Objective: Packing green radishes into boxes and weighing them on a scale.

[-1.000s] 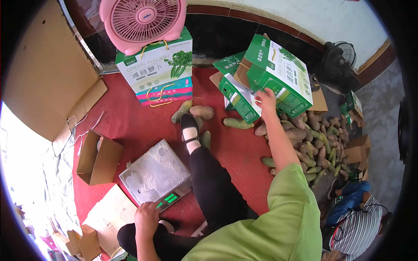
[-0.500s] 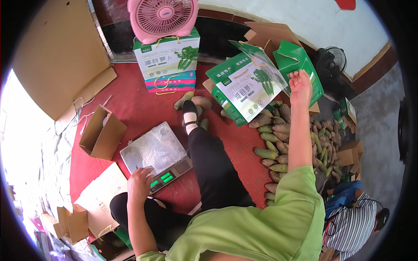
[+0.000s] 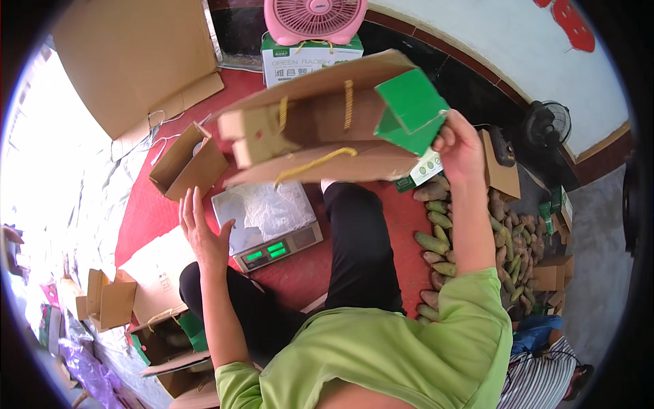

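Observation:
My right hand [image 3: 460, 146] is closed on the green end flap of a cardboard carton [image 3: 320, 126]. The carton is tilted with its open brown inside facing me, and yellow rope handles hang on its long sides. My left hand [image 3: 206, 228] has its fingers spread and holds nothing, beside a digital scale [image 3: 305, 236] with green lit digits. A crumpled clear plastic bag [image 3: 272, 210] covers part of the scale's plate. The carton hangs above the far side of the scale, hiding some of the floor.
Many green radishes [image 3: 436, 243] lie in rows to the right. A pink fan [image 3: 315, 17] stands on a white-and-green box [image 3: 289, 68] at the back. A small open cardboard box [image 3: 191, 163] sits left, more cartons [image 3: 112, 300] lower left. A co-worker in stripes [image 3: 538, 382] is lower right.
My right hand has taken hold of the carton and pulled it leftward, turning its opening toward me. My left hand has lifted off the scale's edge and spread its fingers. The view has shifted.

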Demonstrator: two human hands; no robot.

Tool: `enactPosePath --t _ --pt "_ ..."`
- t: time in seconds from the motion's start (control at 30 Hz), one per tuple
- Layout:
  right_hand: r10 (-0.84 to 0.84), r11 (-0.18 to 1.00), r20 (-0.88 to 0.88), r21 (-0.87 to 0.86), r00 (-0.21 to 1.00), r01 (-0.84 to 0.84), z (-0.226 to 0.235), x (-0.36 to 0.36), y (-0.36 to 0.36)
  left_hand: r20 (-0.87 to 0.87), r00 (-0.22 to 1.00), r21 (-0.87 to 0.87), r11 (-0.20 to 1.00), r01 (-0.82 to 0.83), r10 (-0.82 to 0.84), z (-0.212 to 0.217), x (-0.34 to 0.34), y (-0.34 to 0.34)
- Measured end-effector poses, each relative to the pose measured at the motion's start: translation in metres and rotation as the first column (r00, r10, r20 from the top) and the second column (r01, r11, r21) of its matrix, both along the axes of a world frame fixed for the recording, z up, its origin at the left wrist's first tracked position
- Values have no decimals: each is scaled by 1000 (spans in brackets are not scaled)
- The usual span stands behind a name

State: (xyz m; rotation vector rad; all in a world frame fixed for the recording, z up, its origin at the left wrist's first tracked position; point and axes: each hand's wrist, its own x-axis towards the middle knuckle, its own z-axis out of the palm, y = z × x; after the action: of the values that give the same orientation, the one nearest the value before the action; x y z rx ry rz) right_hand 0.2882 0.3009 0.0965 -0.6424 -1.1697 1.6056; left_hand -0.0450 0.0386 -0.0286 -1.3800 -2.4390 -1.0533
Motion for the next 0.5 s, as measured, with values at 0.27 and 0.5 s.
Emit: enactPosePath --t 0.27,0.5 --pt "293 926 -25 -241 956 -290 -49 -104 2 -134 989 35 998 -59 63 -2 -20 -40" --pt "428 828 128 -453 895 -331 -132 -140 26 -370 914 66 986 -155 168 6 -20 -53"
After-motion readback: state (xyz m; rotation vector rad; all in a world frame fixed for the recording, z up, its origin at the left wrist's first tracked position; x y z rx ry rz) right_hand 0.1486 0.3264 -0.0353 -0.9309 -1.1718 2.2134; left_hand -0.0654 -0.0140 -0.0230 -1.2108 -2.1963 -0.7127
